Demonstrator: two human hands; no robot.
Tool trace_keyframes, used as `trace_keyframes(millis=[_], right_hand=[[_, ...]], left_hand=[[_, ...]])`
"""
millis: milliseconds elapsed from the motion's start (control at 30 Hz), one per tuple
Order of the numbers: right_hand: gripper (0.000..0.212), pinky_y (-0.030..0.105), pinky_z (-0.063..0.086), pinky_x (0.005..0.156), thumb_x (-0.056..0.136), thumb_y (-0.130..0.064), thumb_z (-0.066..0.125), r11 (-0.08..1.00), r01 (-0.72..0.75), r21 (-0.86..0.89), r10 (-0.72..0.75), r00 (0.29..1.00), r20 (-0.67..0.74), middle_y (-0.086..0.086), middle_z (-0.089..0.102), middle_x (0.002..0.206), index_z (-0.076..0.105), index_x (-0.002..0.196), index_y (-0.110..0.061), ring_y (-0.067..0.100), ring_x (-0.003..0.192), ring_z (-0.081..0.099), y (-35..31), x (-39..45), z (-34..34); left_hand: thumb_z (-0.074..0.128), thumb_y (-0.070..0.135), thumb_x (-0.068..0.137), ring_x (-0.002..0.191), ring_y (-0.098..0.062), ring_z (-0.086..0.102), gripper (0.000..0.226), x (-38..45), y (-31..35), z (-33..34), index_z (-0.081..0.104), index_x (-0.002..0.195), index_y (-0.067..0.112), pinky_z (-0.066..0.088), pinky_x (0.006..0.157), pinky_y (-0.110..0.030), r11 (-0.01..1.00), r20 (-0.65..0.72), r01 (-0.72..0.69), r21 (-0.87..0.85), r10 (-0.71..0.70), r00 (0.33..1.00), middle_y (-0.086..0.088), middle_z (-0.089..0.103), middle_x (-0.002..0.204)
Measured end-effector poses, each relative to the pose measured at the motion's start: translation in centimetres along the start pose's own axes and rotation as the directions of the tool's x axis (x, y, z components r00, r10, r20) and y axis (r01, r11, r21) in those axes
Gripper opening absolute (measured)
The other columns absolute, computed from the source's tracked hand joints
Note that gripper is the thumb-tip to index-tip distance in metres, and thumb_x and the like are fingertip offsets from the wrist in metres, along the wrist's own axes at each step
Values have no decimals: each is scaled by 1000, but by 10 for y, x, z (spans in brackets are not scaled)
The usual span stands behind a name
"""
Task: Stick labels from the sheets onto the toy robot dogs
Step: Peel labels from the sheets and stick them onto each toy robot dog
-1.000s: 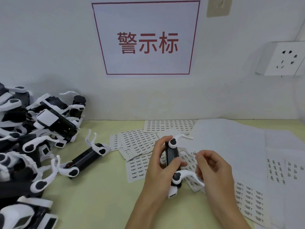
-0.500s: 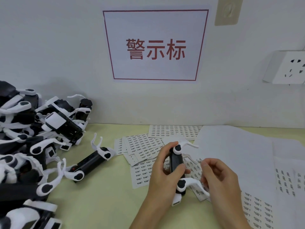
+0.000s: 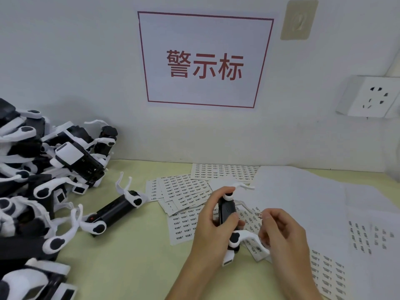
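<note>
The left hand (image 3: 213, 221) grasps a toy dog (image 3: 227, 211), fingers and thumb wrapped around its glossy black, boxy body, which stands nearly on end above the pale green tabletop (image 3: 134, 265). Smooth white plastic legs, thin and curved, stick out from the dog at top and bottom, each hinged on a round black-and-white joint. Just right of the dog, the right hand (image 3: 281, 232) has its fingers curled, thumb and forefinger pinching a tiny label (image 3: 260, 215) with a reddish mark; the label sits close to the dog's side, and whether it touches is unclear. Under and behind the dog lie flat paper label sheets (image 3: 186, 191), overlapping, printed with rows of small rectangular stickers. To the dog's right spreads wide white backing paper (image 3: 303, 198), partly stripped, with more sticker rows on it near the right hand. Left of the dog, a second dog (image 3: 116, 210) lies on its side alone on the tabletop, legs splayed upward. Farther left, a tangled pile of dogs (image 3: 32, 174), black bodies and white limbs, is heaped against the wall. On the wall above the dog hangs a white sign (image 3: 205, 61) with a red border and red characters; a white socket (image 3: 372, 96) is mounted to its right.
</note>
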State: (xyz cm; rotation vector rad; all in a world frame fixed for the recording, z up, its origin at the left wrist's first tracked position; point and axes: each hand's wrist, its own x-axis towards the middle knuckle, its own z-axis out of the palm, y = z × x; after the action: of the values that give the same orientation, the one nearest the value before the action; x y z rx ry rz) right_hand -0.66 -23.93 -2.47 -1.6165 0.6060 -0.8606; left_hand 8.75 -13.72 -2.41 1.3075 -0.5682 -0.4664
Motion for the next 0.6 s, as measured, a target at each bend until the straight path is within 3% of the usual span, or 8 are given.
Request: trace_keyframes(millis=[100,267,433,600], right_hand=[[27,14,41,53,97,-13,56,994,93,-58,-93,996,-4,-2,56,58,63,76,-29,8,54,50,-4,-4,0],[30,11,40,55,96,-8,55,961,203,-186,-208,978,-7,-9,62,66,64,77,-29,7,60,53,-14,-3,1],[24,10,43,58,93,-12,60,942,192,-276,-139,970,198,-14,67,76,68,77,-28,3,68,59,-35,9,3],[15,13,45,65,88,-21,65,915,227,-332,-124,944,304,-14,67,81,68,76,-28,2,79,61,-59,35,6]], left_hand=[[58,7,87,87,-27,73,52,1,5,-1,59,127,39,61,82,-41,998,0,-62,29,62,998,5,61,114],[57,-4,91,87,-28,71,53,6,8,-11,62,122,38,60,82,-38,995,-34,-86,45,87,996,-7,58,122],[57,-1,88,94,-31,67,54,9,6,-19,61,123,39,58,86,-49,994,-46,-60,92,65,997,-4,59,121],[56,-4,89,88,-29,69,54,11,5,-20,62,122,39,60,80,-38,996,-37,-45,83,48,998,-3,59,123]])
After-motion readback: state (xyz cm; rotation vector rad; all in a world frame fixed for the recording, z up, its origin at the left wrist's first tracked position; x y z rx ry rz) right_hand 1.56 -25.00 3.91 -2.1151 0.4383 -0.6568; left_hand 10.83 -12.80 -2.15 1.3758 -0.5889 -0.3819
